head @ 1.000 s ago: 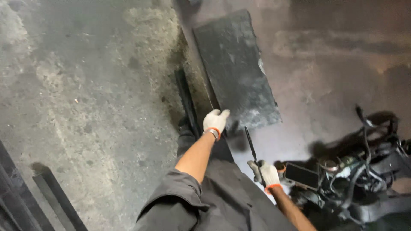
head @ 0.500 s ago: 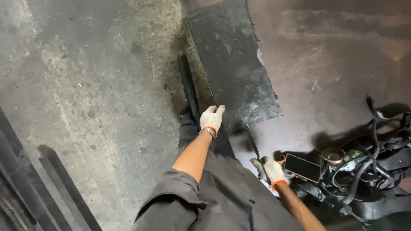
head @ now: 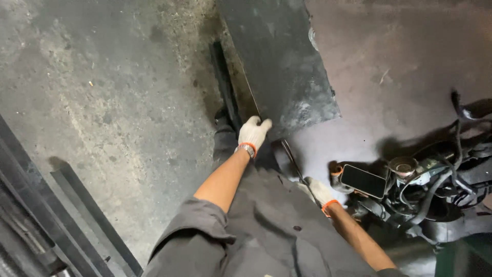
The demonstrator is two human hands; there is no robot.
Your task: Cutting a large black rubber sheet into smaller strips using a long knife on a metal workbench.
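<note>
The left hand, in a white knit glove, rests with fingers spread on the near corner of a dark, scuffed flat metal sheet lying on the concrete floor; the gloved right hand has its grip closed round a thin dark rod beside a black phone

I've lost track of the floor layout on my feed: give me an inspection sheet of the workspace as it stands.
Surface: stained concrete floor, darker patch on the right.
Job's things: dark flat sheet on the floor; thin rod along its left edge.
Clutter: phone lying screen-up; round metal part beside it.
Grippers: left hand, gloved, on the sheet's near corner; right hand, gloved, at the rod's near end, grip unclear.
Cables: black wire tangle on the right.
Surroundings: dark metal bars lower left.
</note>
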